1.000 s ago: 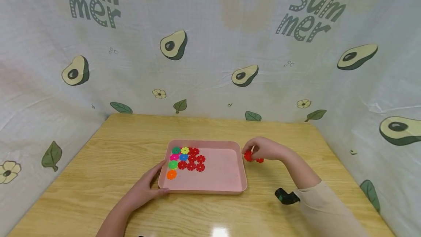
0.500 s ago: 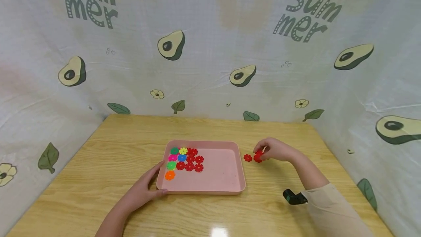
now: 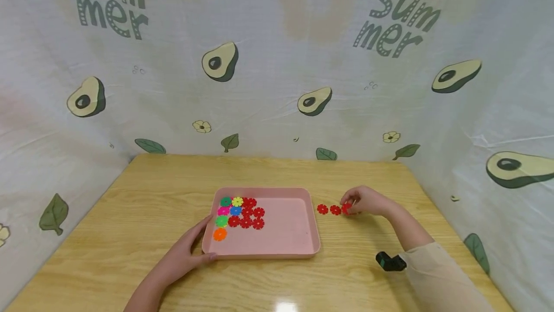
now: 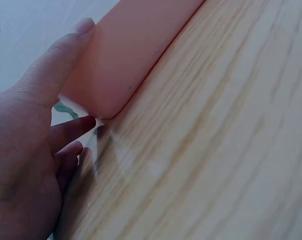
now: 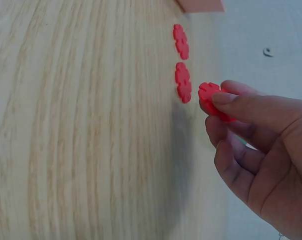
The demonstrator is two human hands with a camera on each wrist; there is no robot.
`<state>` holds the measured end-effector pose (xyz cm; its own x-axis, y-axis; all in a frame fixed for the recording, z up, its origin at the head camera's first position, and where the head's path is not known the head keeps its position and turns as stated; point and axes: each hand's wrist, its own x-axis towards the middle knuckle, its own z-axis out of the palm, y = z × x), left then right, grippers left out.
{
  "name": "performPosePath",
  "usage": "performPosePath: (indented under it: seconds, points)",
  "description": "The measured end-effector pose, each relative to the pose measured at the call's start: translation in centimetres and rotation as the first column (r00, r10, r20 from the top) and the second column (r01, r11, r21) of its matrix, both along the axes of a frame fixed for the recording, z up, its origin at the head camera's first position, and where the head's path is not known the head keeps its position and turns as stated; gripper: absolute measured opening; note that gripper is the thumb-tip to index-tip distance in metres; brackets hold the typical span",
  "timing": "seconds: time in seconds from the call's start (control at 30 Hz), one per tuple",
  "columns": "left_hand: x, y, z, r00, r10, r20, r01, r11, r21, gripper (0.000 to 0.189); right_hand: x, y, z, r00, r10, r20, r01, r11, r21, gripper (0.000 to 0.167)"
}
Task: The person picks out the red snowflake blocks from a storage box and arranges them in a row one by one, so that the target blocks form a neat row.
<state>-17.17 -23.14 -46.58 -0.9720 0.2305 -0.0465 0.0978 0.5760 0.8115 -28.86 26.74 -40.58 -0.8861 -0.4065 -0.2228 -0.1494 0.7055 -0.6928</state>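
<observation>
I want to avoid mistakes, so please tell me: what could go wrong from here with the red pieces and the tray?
1. The right-hand grip pinches one small red piece; if it loosens, the piece could drop.
2. Two red pieces lie close by on the table, so this grip might nudge them out of line.
3. The left-hand grip holds the tray at its left side; a pull could perhaps shift the loose-looking pieces inside.

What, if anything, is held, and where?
Right hand pinches a red disc across its faces; left hand holds the pink tray at its near left corner.
</observation>
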Motion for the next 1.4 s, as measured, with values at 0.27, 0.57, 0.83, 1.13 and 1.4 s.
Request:
performPosePath:
  seconds: [0.27,0.57,0.83,1.13,1.4]
  points:
    - [0.1,0.0,0.0,1.0,0.004,0.008,-0.004,1.0,-0.001,0.094,0.0,0.5,-0.8,1.0,0.003,-0.024,-0.003,1.0,-0.01,0.016]
    - [0.1,0.0,0.0,1.0,0.006,0.013,-0.006,1.0,0.011,0.094,-0.3,0.8,-1.4,0.998,0.014,-0.06,-0.014,1.0,-0.005,0.02]
    - [0.1,0.1,0.0,0.999,0.015,0.028,-0.015,1.0,0.0,0.095,0.0,0.6,-1.5,0.996,-0.013,-0.084,0.016,0.999,0.029,0.02]
    - [0.0,0.1,-0.2,1.0,0.017,0.024,-0.017,1.0,-0.002,0.095,-0.1,0.6,-2.0,0.996,-0.017,-0.084,0.02,0.999,0.031,0.022]
    - [0.0,0.1,-0.1,0.999,0.02,0.032,-0.02,1.0,0.0,0.096,-0.5,0.6,-2.0,0.997,-0.024,-0.07,0.027,0.998,0.049,0.024]
